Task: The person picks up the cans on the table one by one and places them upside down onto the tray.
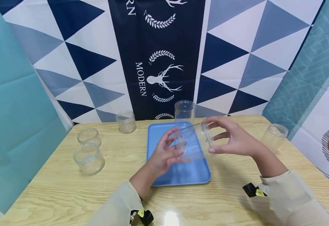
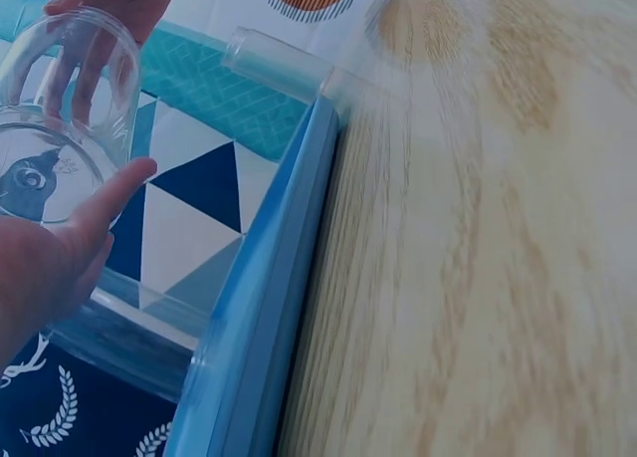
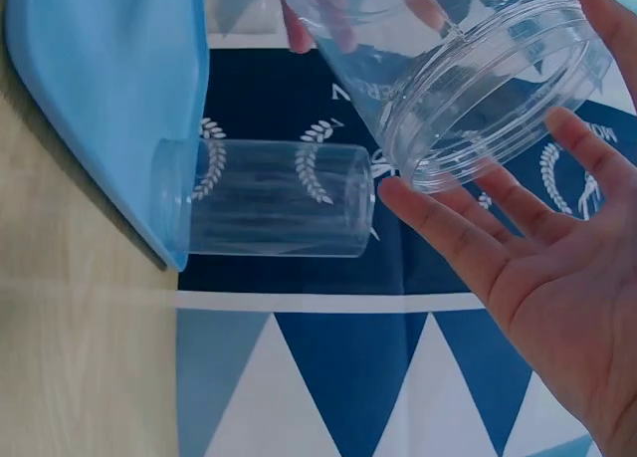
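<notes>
Both hands hold a clear plastic jar [image 1: 193, 142] lying sideways in the air above the blue tray [image 1: 181, 177]. My left hand [image 1: 164, 152] grips its base end, thumb on the near side and fingers spread around it. At the threaded mouth, my right hand [image 1: 233, 136] pinches the rim between thumb and fingers. The right wrist view shows the ridged rim [image 3: 498, 99] and no lid on it. Behind the held jar, a tall clear jar [image 1: 184, 111] stands upright at the tray's far end.
On the left of the wooden table [image 1: 54, 191] stand several short clear jars, among them a near one [image 1: 89, 161] and a far one [image 1: 126, 122]. Another clear jar [image 1: 274, 136] is at the right, beyond my right forearm. A patterned cloth [image 1: 158, 72] hangs behind the table.
</notes>
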Demonstrator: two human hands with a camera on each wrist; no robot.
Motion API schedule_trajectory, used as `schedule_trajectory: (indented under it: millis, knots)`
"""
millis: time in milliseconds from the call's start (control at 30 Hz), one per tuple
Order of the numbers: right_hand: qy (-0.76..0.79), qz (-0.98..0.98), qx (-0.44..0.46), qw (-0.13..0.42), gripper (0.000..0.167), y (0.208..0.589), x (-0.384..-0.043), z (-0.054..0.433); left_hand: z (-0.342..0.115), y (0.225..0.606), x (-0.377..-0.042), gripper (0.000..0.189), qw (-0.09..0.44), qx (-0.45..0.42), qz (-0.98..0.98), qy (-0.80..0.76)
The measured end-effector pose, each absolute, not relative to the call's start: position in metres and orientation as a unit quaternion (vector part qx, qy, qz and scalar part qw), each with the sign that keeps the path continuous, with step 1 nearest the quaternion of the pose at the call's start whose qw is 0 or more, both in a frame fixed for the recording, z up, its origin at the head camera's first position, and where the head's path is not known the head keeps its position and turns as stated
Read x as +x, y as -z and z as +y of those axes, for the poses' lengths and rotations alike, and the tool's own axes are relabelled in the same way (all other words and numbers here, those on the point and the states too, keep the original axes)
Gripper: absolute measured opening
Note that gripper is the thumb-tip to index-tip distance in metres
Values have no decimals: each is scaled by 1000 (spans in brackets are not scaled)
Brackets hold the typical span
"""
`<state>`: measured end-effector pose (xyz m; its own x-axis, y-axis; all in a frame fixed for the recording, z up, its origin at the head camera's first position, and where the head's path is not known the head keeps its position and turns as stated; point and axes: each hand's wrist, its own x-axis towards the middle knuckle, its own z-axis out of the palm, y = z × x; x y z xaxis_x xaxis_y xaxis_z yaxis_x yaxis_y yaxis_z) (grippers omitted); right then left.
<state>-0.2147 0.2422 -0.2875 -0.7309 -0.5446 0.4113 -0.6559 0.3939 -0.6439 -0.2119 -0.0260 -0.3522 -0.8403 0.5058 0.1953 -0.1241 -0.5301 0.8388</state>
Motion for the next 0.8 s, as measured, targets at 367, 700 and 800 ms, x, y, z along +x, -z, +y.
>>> schedule_trajectory:
  millis: [367, 700, 800]
  knots:
    - [-437, -821, 362, 62, 86, 301, -213, 236, -39, 348, -214, 78, 171, 212, 480, -834]
    - [-414, -835, 353, 79, 81, 304, -212, 234, -57, 347, -215, 80, 142, 192, 528, -815]
    - [-410, -843, 335, 96, 66, 308, -212, 233, -62, 347, -217, 80, 134, 189, 534, -813]
